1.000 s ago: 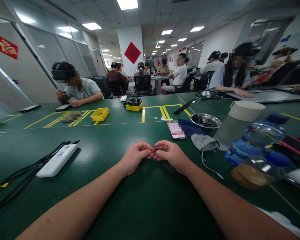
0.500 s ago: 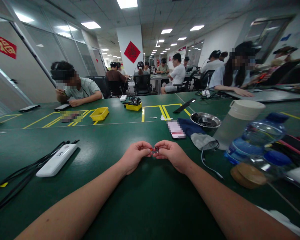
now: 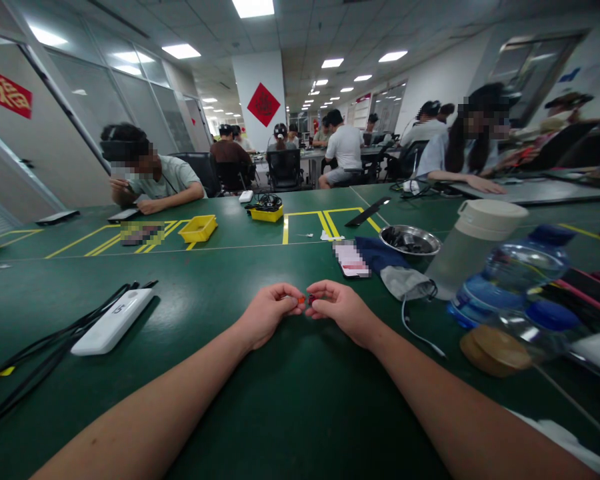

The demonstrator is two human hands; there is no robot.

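Note:
Just above the green table (image 3: 290, 413), my left hand (image 3: 273, 312) pinches a small orange-red piece (image 3: 301, 301) between thumb and fingertips. Facing it, my right hand (image 3: 344, 311) is closed on a small dark red piece (image 3: 311, 300), mostly covered by the fingers. A narrow gap separates the two pieces. Both are too small for me to make out their kind. Beyond my right hand lies a phone (image 3: 351, 259) with a blurred screen, beside a blue and grey cloth pouch (image 3: 405, 280).
A white power bank (image 3: 114, 321) with black cables lies left. On the right stand a metal bowl (image 3: 411, 241), a cream-lidded bottle (image 3: 473, 240) and plastic bottles (image 3: 510, 280). Yellow trays (image 3: 199, 229) sit farther back. Co-workers sit across the table.
The piece in my right hand has turned a little and now shows dark red. My hands stay nearly in place. A person in white in the background has turned away.

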